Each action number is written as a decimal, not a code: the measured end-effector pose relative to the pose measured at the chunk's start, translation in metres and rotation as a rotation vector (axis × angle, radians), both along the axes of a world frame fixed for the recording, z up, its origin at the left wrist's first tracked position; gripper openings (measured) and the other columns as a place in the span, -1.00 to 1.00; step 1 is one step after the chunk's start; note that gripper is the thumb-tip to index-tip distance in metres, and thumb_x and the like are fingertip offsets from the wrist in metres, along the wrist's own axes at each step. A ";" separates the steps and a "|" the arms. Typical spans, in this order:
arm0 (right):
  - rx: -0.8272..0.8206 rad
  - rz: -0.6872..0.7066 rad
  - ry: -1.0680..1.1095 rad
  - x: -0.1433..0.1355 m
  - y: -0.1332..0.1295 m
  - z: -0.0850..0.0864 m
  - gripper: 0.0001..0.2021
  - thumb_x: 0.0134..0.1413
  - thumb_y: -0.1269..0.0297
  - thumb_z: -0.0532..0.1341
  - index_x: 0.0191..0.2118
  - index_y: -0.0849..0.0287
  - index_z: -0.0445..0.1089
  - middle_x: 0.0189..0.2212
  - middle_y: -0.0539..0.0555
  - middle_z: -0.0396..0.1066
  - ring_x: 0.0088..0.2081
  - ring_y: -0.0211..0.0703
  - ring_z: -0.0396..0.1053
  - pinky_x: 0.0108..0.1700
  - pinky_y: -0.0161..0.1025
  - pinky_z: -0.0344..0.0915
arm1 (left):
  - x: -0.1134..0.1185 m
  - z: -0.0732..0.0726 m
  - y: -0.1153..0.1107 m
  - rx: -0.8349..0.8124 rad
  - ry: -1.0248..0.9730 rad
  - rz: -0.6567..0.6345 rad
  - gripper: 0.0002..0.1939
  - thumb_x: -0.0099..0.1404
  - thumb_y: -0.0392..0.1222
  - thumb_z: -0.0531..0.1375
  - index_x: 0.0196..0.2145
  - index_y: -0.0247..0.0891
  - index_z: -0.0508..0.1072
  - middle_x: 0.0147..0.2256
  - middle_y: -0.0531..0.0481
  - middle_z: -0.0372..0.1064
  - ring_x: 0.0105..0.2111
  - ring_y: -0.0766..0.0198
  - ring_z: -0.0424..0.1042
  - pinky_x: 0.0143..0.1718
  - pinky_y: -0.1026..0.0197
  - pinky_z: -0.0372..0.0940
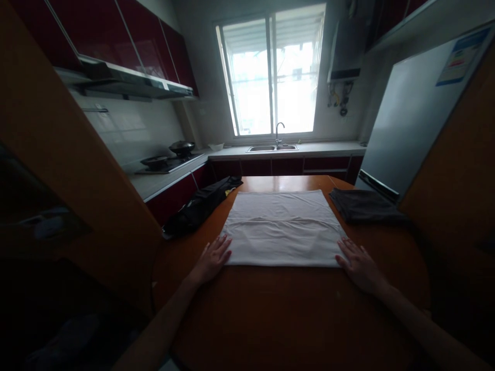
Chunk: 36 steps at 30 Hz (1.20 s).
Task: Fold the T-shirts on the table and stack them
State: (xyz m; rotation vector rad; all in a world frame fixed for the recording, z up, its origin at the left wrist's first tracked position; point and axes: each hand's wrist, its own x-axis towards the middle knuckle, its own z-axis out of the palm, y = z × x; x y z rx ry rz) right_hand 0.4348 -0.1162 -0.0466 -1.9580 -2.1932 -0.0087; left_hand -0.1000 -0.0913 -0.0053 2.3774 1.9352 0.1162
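A white cloth (282,237) lies folded on the wooden table (286,309), with a fold edge running across its middle and small wrinkles over its surface. At its left near corner, my left hand (213,258) rests with spread fingertips touching the cloth's side. My right hand (358,262) lies at the opposite near corner, fingers apart, its fingertips on the cloth's edge. Neither hand grips anything.
Dark clothing (201,206) lies along the table's left edge. A folded dark grey cloth (367,206) sits at the right. Beyond the table are a counter (325,147), a sink (263,148), a stove (174,164) and a fridge (410,113).
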 end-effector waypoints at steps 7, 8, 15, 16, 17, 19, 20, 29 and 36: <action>0.007 -0.005 -0.015 0.001 -0.002 0.000 -0.33 0.40 -0.04 -0.19 0.40 0.29 0.09 0.43 0.21 -0.06 0.45 0.04 -0.14 0.41 0.20 -0.14 | -0.018 -0.013 0.004 -0.008 -0.012 -0.006 -0.24 0.49 0.24 -0.30 0.45 -0.25 -0.03 0.44 -0.12 -0.19 0.44 0.01 -0.19 0.38 -0.17 -0.16; 0.005 -0.003 -0.011 0.001 -0.002 0.001 -0.34 0.40 -0.04 -0.19 0.40 0.29 0.10 0.43 0.21 -0.05 0.44 0.05 -0.12 0.41 0.22 -0.14 | -0.020 -0.015 0.005 -0.006 -0.010 0.000 -0.22 0.49 0.25 -0.31 0.45 -0.29 -0.04 0.44 -0.14 -0.19 0.44 0.00 -0.18 0.38 -0.17 -0.15; 0.101 0.059 0.046 0.002 -0.005 0.003 -0.35 0.40 -0.07 -0.17 0.42 0.20 0.06 0.43 0.24 -0.07 0.44 0.13 -0.11 0.37 0.34 -0.13 | -0.024 -0.014 0.003 0.062 -0.065 -0.019 -0.24 0.48 0.26 -0.21 0.44 -0.24 0.00 0.43 -0.19 -0.16 0.43 -0.06 -0.14 0.35 -0.23 -0.06; 0.129 0.102 0.047 0.003 -0.006 0.004 -0.37 0.40 -0.06 -0.14 0.42 0.17 0.08 0.44 0.23 -0.07 0.44 0.14 -0.12 0.37 0.36 -0.14 | -0.024 -0.012 0.001 0.078 -0.085 -0.049 -0.25 0.48 0.27 -0.17 0.43 -0.20 0.02 0.44 -0.17 -0.16 0.43 -0.08 -0.14 0.34 -0.25 -0.05; 0.156 0.154 0.048 0.005 -0.007 0.004 -0.39 0.40 -0.04 -0.10 0.41 0.13 0.09 0.44 0.21 -0.07 0.44 0.15 -0.12 0.37 0.36 -0.15 | -0.025 -0.010 -0.001 0.092 -0.106 -0.095 -0.27 0.46 0.28 -0.11 0.42 -0.16 0.08 0.44 -0.16 -0.15 0.43 -0.09 -0.14 0.34 -0.25 -0.04; 0.197 0.267 0.051 0.011 -0.008 0.005 -0.44 0.39 0.00 -0.03 0.38 0.09 0.16 0.43 0.20 -0.03 0.43 0.15 -0.07 0.37 0.33 -0.10 | -0.028 -0.005 -0.006 0.107 -0.151 -0.209 -0.32 0.43 0.27 0.02 0.35 -0.11 0.24 0.41 -0.14 -0.03 0.40 -0.09 -0.05 0.34 -0.19 0.02; 0.209 0.318 0.055 0.014 -0.009 0.005 -0.47 0.38 0.02 0.00 0.35 0.08 0.21 0.41 0.19 0.02 0.41 0.15 -0.02 0.37 0.30 -0.03 | -0.031 -0.003 -0.009 0.118 -0.171 -0.257 -0.37 0.41 0.25 0.07 0.31 -0.09 0.32 0.38 -0.14 0.06 0.37 -0.07 0.03 0.33 -0.14 0.06; 0.375 0.557 -0.068 0.035 -0.019 0.036 -0.77 0.34 0.34 0.11 -0.08 0.07 0.52 -0.01 0.13 0.50 0.00 -0.01 0.45 0.10 -0.02 0.35 | -0.050 0.023 -0.024 0.306 -0.132 -0.505 -0.75 0.44 -0.13 0.17 -0.01 -0.11 0.57 -0.06 -0.10 0.46 -0.02 0.15 0.42 0.06 0.10 0.36; 0.333 0.567 -0.181 0.032 -0.029 0.051 -0.75 0.23 0.54 0.11 -0.11 0.15 0.48 -0.16 0.12 0.51 -0.13 -0.04 0.43 0.00 -0.09 0.29 | -0.055 0.019 -0.023 0.333 -0.092 -0.557 -0.62 0.43 -0.38 0.04 0.10 -0.19 0.48 -0.03 -0.14 0.45 -0.04 0.18 0.46 0.03 0.14 0.41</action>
